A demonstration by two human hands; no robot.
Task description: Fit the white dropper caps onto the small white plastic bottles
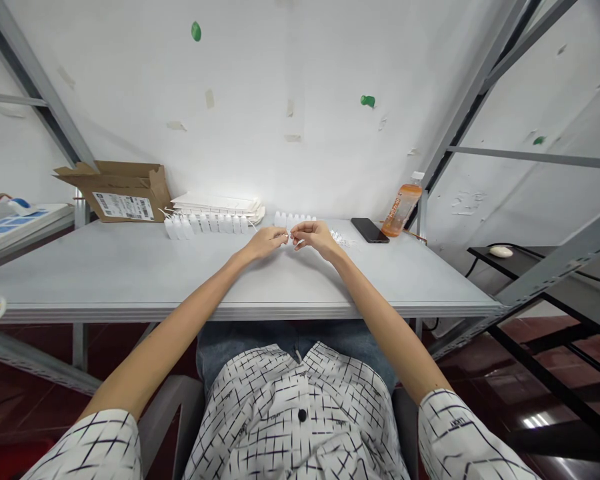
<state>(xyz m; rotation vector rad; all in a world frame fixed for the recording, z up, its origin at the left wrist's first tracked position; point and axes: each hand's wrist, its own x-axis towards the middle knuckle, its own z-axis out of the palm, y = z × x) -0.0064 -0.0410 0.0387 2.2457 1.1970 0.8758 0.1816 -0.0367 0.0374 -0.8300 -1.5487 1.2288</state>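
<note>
Over the middle of the grey table, my left hand and my right hand meet almost fingertip to fingertip. Both are closed in a pinch on something small and whitish between them, too tiny to name. Just behind my hands stands a short row of white plastic pieces. A longer row of similar white pieces is to the left of my left hand. Beside my right hand lies a small heap of clear or white bits, partly hidden by that hand.
An open cardboard box stands at the back left, beside a stack of white sheets. At the back right are a black phone and a bottle of orange drink. Grey metal posts frame the table's sides.
</note>
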